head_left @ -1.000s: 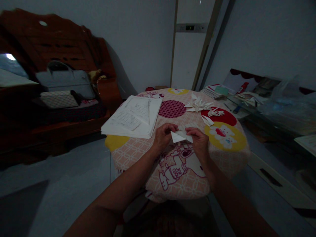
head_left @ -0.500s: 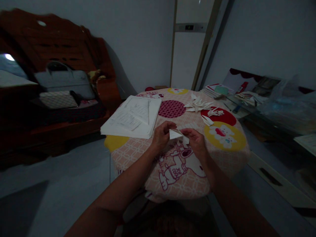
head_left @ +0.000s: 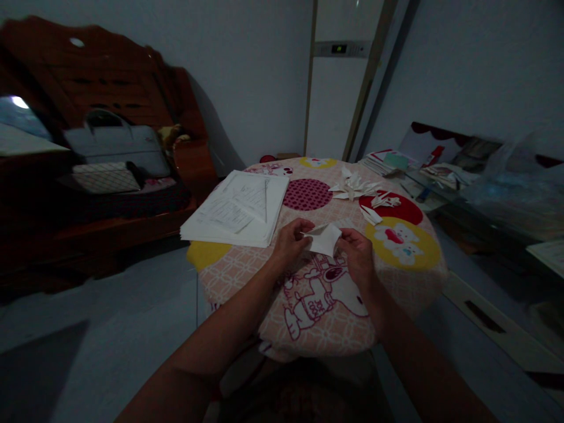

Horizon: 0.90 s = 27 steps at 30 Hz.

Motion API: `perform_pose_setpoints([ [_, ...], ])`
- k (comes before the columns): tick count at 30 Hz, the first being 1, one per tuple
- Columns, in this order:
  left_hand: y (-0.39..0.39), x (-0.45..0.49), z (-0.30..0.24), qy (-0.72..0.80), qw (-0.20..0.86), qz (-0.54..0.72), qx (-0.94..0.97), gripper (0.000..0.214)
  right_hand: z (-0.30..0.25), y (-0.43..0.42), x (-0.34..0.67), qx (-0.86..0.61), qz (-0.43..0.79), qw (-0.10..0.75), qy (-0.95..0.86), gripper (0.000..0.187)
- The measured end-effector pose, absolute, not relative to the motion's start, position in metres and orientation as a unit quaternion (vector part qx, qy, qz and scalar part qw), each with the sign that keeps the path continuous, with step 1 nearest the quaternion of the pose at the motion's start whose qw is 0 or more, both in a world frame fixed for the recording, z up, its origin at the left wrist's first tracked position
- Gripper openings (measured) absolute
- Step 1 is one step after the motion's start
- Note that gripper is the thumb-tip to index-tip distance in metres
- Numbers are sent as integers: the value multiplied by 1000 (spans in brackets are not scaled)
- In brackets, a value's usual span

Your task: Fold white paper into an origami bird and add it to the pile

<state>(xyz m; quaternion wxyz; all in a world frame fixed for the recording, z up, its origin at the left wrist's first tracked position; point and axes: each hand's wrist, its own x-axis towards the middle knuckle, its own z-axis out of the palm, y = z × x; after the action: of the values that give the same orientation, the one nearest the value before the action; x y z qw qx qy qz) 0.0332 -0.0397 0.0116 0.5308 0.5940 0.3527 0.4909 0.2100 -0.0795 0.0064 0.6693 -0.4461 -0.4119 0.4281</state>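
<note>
A small folded piece of white paper (head_left: 324, 239) is held between my two hands above the table's near half. My left hand (head_left: 291, 242) pinches its left edge, and my right hand (head_left: 356, 249) grips its right edge. The paper's upper side looks partly opened into a pocket. Beyond my hands lies a heap of folded white paper pieces (head_left: 351, 185). Smaller folded papers (head_left: 385, 201) rest on the red circle of the cloth. To the left is a stack of white sheets (head_left: 229, 220) with printed, folded sheets on top.
A patterned cloth (head_left: 396, 291) covers the round table. At the right stands a glass-topped table with papers (head_left: 381, 163) and a clear plastic bag (head_left: 515, 182). A wooden bench (head_left: 110, 76) on the left holds a grey bag (head_left: 118, 147).
The folded paper has been spread wider between my hands and now shows a broader white face. My right hand has shifted slightly to the right.
</note>
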Motion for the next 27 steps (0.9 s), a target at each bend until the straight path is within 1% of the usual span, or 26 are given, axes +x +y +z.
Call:
perform_pose_setpoints([
  [3, -41, 34, 11, 344, 572, 473, 575, 39, 4, -77, 212, -470, 412, 681, -381, 14],
  [7, -43, 36, 10, 324, 618, 444, 563, 53, 4, -76, 211, -479, 441, 672, -354, 18],
  [11, -44, 37, 11, 287, 640, 449, 553, 63, 8, -79, 208, -482, 468, 648, -359, 21],
  [13, -45, 38, 13, 274, 646, 452, 551, 65, 9, -81, 208, -484, 477, 633, -371, 22],
  [16, -47, 37, 17, 293, 639, 455, 547, 61, 8, -81, 208, -475, 493, 616, -390, 24],
  [18, -47, 36, 18, 312, 622, 466, 546, 56, 5, -80, 209, -458, 503, 610, -406, 32],
  [21, -47, 36, 18, 314, 610, 477, 549, 53, 1, -79, 209, -427, 507, 599, -449, 65],
  [22, -47, 36, 17, 312, 613, 477, 547, 52, -1, -79, 209, -420, 504, 593, -467, 75],
  [23, -47, 36, 17, 312, 618, 476, 542, 51, -2, -79, 209, -415, 498, 586, -486, 80],
  [25, -47, 36, 16, 319, 629, 474, 527, 49, -3, -80, 209, -413, 477, 574, -522, 79],
  [27, -47, 36, 16, 331, 636, 477, 509, 47, -3, -81, 209, -423, 437, 559, -563, 71],
])
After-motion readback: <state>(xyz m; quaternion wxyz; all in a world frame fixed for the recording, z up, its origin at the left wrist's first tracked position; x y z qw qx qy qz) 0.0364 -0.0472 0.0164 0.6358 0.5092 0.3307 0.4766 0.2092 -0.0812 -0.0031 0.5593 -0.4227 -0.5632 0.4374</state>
